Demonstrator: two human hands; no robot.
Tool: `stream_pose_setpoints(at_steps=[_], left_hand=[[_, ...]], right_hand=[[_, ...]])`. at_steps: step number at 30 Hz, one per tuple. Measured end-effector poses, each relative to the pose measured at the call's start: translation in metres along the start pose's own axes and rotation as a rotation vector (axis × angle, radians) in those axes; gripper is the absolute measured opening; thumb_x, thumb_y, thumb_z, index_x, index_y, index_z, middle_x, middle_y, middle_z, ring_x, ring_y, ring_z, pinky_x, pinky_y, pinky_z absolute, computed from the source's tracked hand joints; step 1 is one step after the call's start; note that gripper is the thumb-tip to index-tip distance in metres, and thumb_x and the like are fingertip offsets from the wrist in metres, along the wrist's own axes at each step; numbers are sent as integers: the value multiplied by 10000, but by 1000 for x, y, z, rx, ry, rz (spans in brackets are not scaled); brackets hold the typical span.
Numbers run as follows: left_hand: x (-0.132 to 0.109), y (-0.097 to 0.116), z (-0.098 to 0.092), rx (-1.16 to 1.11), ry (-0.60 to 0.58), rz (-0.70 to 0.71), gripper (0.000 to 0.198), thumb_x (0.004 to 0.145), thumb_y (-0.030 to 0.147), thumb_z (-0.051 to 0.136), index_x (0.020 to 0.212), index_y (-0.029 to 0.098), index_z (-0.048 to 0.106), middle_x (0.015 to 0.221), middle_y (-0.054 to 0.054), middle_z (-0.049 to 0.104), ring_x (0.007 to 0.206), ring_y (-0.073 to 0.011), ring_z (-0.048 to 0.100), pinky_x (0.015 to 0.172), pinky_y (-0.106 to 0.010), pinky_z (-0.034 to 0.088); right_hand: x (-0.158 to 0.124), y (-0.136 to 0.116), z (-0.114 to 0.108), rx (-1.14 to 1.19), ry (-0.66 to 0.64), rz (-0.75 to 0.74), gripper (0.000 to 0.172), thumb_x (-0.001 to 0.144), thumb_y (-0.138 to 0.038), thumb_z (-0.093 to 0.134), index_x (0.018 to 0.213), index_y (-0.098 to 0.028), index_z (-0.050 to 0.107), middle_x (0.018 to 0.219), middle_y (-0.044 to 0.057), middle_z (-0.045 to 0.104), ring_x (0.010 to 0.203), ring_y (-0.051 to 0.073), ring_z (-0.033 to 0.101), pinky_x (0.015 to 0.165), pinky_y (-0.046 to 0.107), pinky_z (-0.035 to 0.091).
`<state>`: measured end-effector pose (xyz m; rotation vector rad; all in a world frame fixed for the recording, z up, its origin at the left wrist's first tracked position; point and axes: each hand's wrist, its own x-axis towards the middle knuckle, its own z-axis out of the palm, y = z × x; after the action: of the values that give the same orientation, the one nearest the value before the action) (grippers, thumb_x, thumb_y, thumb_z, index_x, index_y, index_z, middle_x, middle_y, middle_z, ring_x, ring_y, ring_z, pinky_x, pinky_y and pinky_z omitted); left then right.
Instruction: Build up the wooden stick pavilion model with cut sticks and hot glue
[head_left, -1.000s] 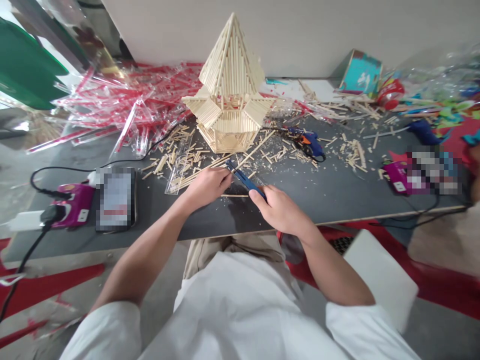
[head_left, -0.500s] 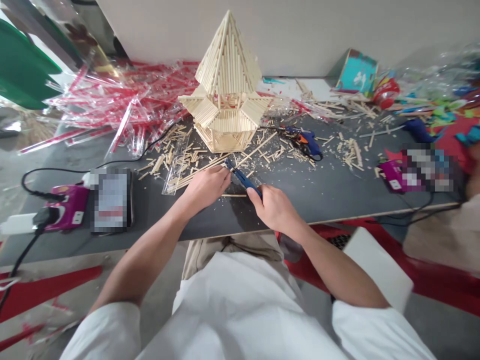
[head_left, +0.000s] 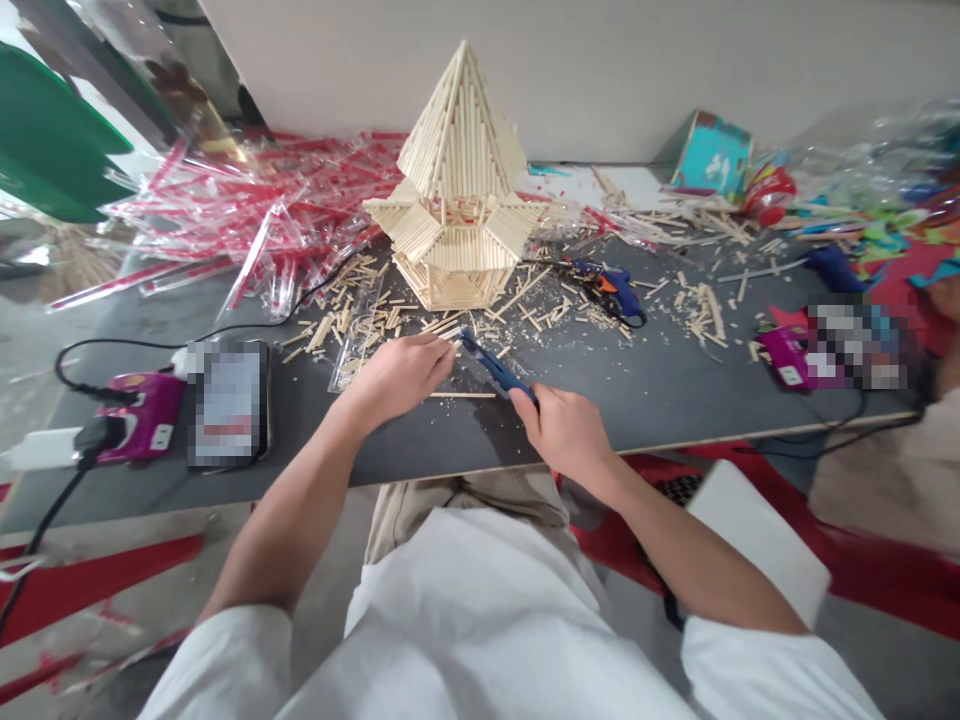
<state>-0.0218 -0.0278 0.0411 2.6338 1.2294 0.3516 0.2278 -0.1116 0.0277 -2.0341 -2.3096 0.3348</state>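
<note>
My right hand [head_left: 571,430] is wrapped around the handles of blue cutting pliers [head_left: 495,368], whose jaws point up and to the left. My left hand [head_left: 405,374] is closed in a pinch just left of the jaws. A thin wooden stick [head_left: 452,333] shows at its fingertips; most of it is hidden by the hand. Beyond both hands stands a tower model [head_left: 457,250] built of wooden sticks, with a pointed roof and flared lower eaves. Another stick [head_left: 463,395] lies flat on the dark table [head_left: 450,440] between my hands.
Cut stick pieces [head_left: 330,325] litter the table. A blue glue gun [head_left: 619,292] lies right of the model. Red-edged plastic wrappers [head_left: 292,200] are heaped behind left. A phone [head_left: 229,405] and purple power strip [head_left: 142,415] lie left, with cables; another purple box [head_left: 787,357] is at right.
The pliers and my right hand have shifted slightly down and right. My left hand has drawn a little left, so its fingertips are slightly farther from the jaws. The view has tilted slightly.
</note>
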Motion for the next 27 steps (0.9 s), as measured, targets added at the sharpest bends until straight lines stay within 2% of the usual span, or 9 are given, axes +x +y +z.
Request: stream_pose_setpoints(at_steps=[4, 8, 11, 15, 18, 21, 24, 27], left_hand=[[-2, -4, 1, 135, -45, 10, 399, 1108, 316, 327, 973, 147, 663, 916, -86, 674, 816, -205, 687, 685, -295, 435], [-2, -3, 5, 229, -97, 22, 397, 1114, 306, 292, 1051, 169, 659, 984, -84, 674, 744, -195, 684, 621, -298, 426], [-2, -4, 6, 213, -118, 7, 381, 1112, 299, 294, 1086, 181, 655, 1005, -86, 675, 751, -197, 690, 638, -303, 453], [-2, -7, 6, 124, -117, -11, 378, 1110, 288, 299, 1113, 169, 658, 1047, -97, 686, 824, -201, 707, 705, -304, 490], [-3, -9, 7, 80, -60, -40, 374, 1105, 290, 317, 1142, 166, 667, 1095, -110, 694, 870, -207, 709, 723, -307, 499], [-2, -14, 10, 39, 41, -72, 357, 1100, 305, 345, 1133, 169, 674, 1083, -111, 694, 902, -204, 696, 759, -303, 502], [0, -20, 14, 11, 117, -106, 363, 1100, 329, 357, 1077, 170, 683, 1007, -101, 684, 878, -195, 675, 758, -294, 490], [2, -22, 18, -18, 138, -110, 380, 1101, 348, 360, 1035, 170, 689, 944, -93, 669, 859, -194, 659, 749, -291, 475]], right_hand=[[-11, 26, -4, -39, 86, 63, 571, 1089, -569, 252, 876, -179, 611, 826, 129, 725, 766, 267, 690, 642, 339, 304], [-17, 68, -3, -188, 278, 188, 538, 1066, -569, 350, 946, -136, 646, 888, 165, 716, 850, 295, 669, 719, 343, 374], [-18, 104, 3, -300, 417, 278, 602, 1045, -596, 374, 1033, -77, 678, 931, 211, 707, 886, 325, 645, 784, 369, 409], [-22, 137, 17, -378, 461, 394, 739, 1007, -652, 398, 1166, 19, 664, 1035, 292, 671, 979, 398, 614, 843, 440, 428], [-25, 144, 27, -384, 476, 433, 827, 999, -646, 419, 1382, 79, 530, 1190, 335, 622, 1112, 444, 581, 939, 514, 430], [-24, 141, 29, -328, 490, 423, 807, 1006, -585, 454, 1462, 81, 454, 1313, 357, 568, 1244, 462, 530, 1027, 574, 408], [-14, 129, 23, -249, 529, 338, 638, 990, -480, 537, 1393, 13, 569, 1392, 325, 544, 1320, 448, 482, 1095, 601, 381], [7, 105, 10, -106, 585, 146, 419, 979, -379, 579, 1256, -86, 693, 1310, 242, 620, 1274, 386, 515, 1119, 572, 397]])
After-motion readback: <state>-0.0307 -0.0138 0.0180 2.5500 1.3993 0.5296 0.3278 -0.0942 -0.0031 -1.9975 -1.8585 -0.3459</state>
